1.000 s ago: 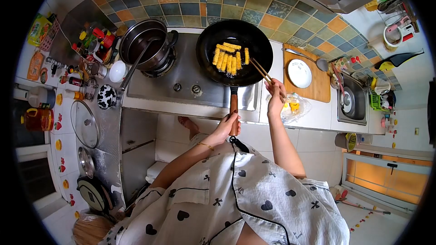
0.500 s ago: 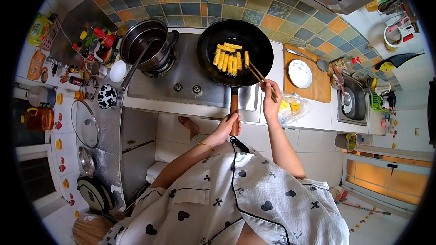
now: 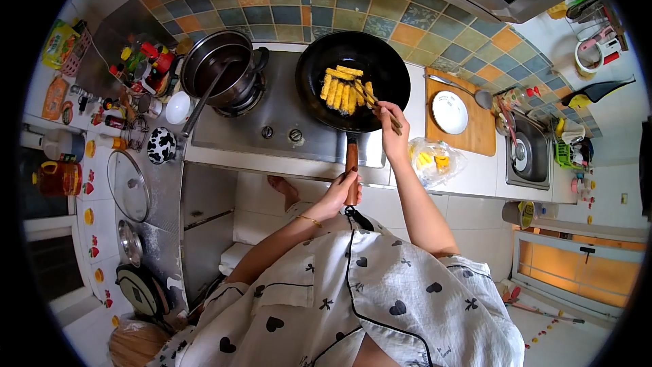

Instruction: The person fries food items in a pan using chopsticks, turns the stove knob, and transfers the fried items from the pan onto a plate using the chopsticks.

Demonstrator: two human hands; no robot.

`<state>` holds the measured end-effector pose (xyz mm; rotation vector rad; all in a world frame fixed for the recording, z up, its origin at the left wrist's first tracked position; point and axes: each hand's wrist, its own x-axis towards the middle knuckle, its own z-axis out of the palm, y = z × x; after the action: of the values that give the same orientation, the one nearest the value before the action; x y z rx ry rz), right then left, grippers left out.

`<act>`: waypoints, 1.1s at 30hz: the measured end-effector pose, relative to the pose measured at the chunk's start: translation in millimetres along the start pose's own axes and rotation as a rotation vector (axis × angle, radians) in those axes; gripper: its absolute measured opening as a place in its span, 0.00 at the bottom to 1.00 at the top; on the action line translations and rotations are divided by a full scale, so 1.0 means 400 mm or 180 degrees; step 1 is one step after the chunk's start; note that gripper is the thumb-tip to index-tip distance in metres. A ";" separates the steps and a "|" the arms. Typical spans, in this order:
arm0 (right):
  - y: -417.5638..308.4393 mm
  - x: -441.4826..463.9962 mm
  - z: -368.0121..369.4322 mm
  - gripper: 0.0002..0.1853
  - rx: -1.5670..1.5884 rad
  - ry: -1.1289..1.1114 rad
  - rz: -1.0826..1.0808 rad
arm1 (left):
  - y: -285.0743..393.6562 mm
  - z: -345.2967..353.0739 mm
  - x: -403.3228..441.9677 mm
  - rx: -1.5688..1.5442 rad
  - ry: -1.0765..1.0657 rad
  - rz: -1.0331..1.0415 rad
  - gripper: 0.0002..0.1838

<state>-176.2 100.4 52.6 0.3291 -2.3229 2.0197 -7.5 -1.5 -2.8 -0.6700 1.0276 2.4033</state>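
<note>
My left hand (image 3: 341, 192) is wrapped round the wooden handle (image 3: 351, 156) of a black frying pan (image 3: 387, 71) on the stove. In my right hand (image 3: 392, 132) is a pair of wooden chopsticks (image 3: 370, 100), their tips among the food in the pan. Several golden-yellow sticks of food (image 3: 341, 94) lie there in bubbling oil, most side by side, with some across the top. Which stick the tips touch, I cannot make out. A clear plastic bag (image 3: 445, 166) with yellow pieces inside rests on the counter beside my right forearm.
A steel pot (image 3: 197, 61) with a ladle (image 3: 204, 100) in it stands on the left burner. On the right, a white plate (image 3: 449, 111) and a spatula (image 3: 481, 98) lie on a wooden board (image 3: 480, 137), left of the sink (image 3: 536, 170). A glass lid (image 3: 122, 187) is at far left.
My right hand has moved left and up towards the pan, carrying the chopstick tips further over the food. The rightmost stick has shifted slightly nearer the others. My left hand keeps its grip.
</note>
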 end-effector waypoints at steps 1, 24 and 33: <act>0.002 0.001 0.001 0.11 -0.0018 -0.0026 0.0030 | 0.000 -0.001 0.001 0.0002 -0.0002 -0.0007 0.20; 0.058 0.074 -0.003 0.10 -0.0446 -0.0032 -0.0304 | -0.002 -0.012 0.006 0.0097 -0.0125 -0.0044 0.19; 0.065 0.098 -0.065 0.15 0.1031 0.0064 0.0700 | 0.006 -0.006 -0.002 0.0031 -0.0184 -0.0032 0.19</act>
<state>-222.2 124.1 38.0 0.0636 -2.0961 2.4938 -7.5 -5.0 -2.6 -0.5973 1.0091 2.3930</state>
